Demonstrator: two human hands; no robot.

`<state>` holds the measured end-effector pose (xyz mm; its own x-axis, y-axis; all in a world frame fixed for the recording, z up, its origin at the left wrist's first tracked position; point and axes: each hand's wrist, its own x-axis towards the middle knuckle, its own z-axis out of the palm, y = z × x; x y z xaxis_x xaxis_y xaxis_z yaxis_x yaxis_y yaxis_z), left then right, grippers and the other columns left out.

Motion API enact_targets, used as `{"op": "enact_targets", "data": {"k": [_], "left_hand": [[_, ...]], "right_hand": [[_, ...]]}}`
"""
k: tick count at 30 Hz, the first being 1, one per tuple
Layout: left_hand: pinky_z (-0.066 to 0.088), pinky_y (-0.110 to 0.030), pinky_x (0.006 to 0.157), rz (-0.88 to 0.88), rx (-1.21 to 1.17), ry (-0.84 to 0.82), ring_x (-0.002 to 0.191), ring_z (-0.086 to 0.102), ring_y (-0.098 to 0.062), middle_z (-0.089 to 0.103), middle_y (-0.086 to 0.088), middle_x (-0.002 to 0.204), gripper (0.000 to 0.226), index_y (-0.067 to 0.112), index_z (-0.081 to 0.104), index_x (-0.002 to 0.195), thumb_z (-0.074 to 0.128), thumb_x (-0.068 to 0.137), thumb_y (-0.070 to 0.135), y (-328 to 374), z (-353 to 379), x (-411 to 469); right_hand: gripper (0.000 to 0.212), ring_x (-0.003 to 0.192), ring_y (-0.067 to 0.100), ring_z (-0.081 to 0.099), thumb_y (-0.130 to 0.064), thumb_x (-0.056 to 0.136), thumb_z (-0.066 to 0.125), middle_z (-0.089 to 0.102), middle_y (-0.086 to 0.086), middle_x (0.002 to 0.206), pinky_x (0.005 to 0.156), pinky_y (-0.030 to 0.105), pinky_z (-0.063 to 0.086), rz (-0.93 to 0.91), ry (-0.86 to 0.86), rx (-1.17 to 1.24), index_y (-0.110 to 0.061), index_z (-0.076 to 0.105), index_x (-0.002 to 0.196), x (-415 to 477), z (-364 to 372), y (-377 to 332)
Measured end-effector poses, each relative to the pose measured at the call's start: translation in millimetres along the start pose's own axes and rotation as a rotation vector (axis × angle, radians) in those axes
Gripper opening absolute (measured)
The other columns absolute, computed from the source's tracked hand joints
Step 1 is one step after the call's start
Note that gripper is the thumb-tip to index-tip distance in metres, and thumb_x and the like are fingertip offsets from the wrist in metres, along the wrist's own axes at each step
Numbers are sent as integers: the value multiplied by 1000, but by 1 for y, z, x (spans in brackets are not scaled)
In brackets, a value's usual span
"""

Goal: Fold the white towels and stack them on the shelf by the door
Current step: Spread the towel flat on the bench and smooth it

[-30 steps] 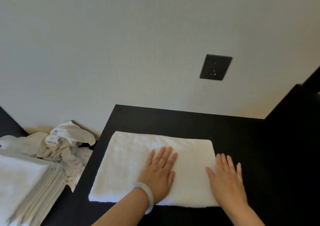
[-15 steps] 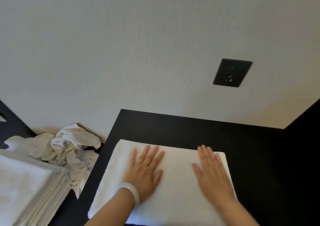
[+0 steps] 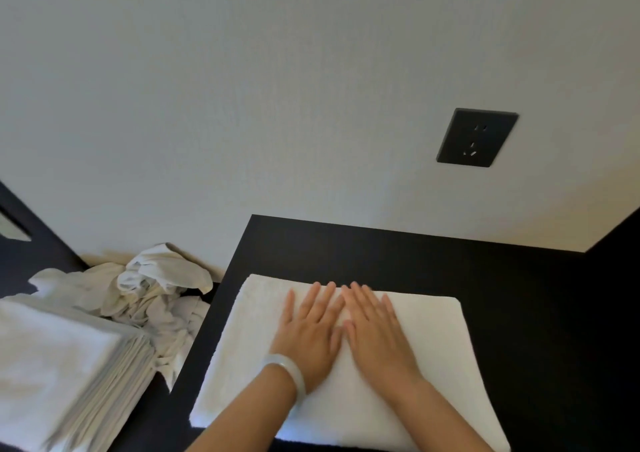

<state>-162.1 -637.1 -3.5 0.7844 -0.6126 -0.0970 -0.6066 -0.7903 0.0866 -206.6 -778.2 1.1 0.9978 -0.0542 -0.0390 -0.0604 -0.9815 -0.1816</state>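
Your left hand [image 3: 311,330] and right hand [image 3: 377,333] lie flat, fingers spread, side by side on the folded towel [image 3: 433,347], which sits toward the front left corner of the dark surface [image 3: 346,247]. Past its left edge: a folded stack [image 3: 52,365] looks done, a crumpled heap [image 3: 149,292] still needs folding. Shelf not identifiable.

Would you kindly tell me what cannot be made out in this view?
Head view: the folded towel has its near edge cut off by the frame bottom and covered by the forearms.
The towel surface under the left hand and right hand is hidden.
The stack of folded linens, blurred and cut by the left edge, cannot be counted.
The shelf is out of frame.
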Motion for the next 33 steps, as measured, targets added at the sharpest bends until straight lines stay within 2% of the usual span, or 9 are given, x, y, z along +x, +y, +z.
{"op": "enact_targets", "data": {"k": [5, 10, 14, 17, 21, 25, 26, 29, 33], "left_hand": [[9, -46, 120, -257, -38, 96, 150, 16, -21, 18, 5, 162, 73, 27, 23, 155, 2, 90, 53, -73, 1, -17], [6, -47, 122, -542, -85, 0, 152, 0, -24, 2, 2, 165, 71, 21, 6, 157, 1, 95, 53, -108, -4, -26], [28, -53, 109, -265, -11, 254, 138, 40, -34, 43, -12, 151, 58, 9, 43, 144, 27, 96, 36, -47, -13, -17], [36, -51, 111, -31, -31, 90, 137, 44, -28, 47, -5, 149, 55, 18, 49, 143, 14, 104, 34, 1, 0, -22], [16, -45, 112, -151, 7, 53, 141, 38, -24, 38, -1, 155, 56, 23, 38, 150, 27, 98, 42, -39, 18, -43], [-9, -41, 121, -327, -29, 35, 149, -16, -19, -24, 6, 158, 69, 30, -17, 153, -14, 88, 54, -76, 9, -65], [-7, -43, 121, -371, -49, 53, 149, -13, -21, -21, 4, 159, 71, 27, -14, 153, -12, 87, 52, -72, 4, -64], [21, -50, 110, -275, -41, 219, 139, 41, -32, 40, -11, 153, 64, 11, 43, 146, 25, 92, 39, -26, -3, -53], [11, -50, 117, 13, 44, 51, 148, 18, -27, 25, -5, 160, 58, 15, 31, 153, 29, 98, 37, 25, 3, -65]], "right_hand": [[76, 152, 12, -2, -57, 92, -5, 6, -2, 166, 123, 36, -9, 199, -5, -47, -21, 7, 159, -7, -8, 74], [67, 153, 23, -6, -56, 101, 12, -1, 1, 167, 123, 53, 0, 486, -81, -105, -23, 0, 158, -11, -28, 101], [57, 143, 36, 34, -41, 97, 49, 41, 12, 153, 115, 61, 16, 225, 174, -107, -16, 44, 147, -4, -26, 37], [72, 152, 15, 0, -49, 92, 3, 12, -1, 166, 115, 45, -15, -42, 6, -60, -25, 17, 157, -13, 0, -9], [63, 148, 6, -20, -51, 99, 3, -14, -8, 165, 121, 36, -16, 176, -2, 8, -28, -8, 157, -32, -2, 32], [64, 151, 17, -13, -51, 102, 7, -10, 1, 166, 124, 45, -3, 447, -8, -134, -21, -14, 154, -52, -25, 79], [66, 152, 20, -10, -51, 102, 9, -8, 3, 166, 124, 47, -2, 475, -10, -153, -18, -11, 155, -53, -29, 78], [64, 152, 24, 7, -42, 103, 27, 13, 10, 165, 124, 44, -2, 348, 110, -91, -11, 16, 157, -47, -27, 35], [56, 136, 22, 48, -32, 89, 37, 38, 0, 149, 115, 39, 9, 56, -98, -5, -12, 59, 136, -59, 5, -33]]}}
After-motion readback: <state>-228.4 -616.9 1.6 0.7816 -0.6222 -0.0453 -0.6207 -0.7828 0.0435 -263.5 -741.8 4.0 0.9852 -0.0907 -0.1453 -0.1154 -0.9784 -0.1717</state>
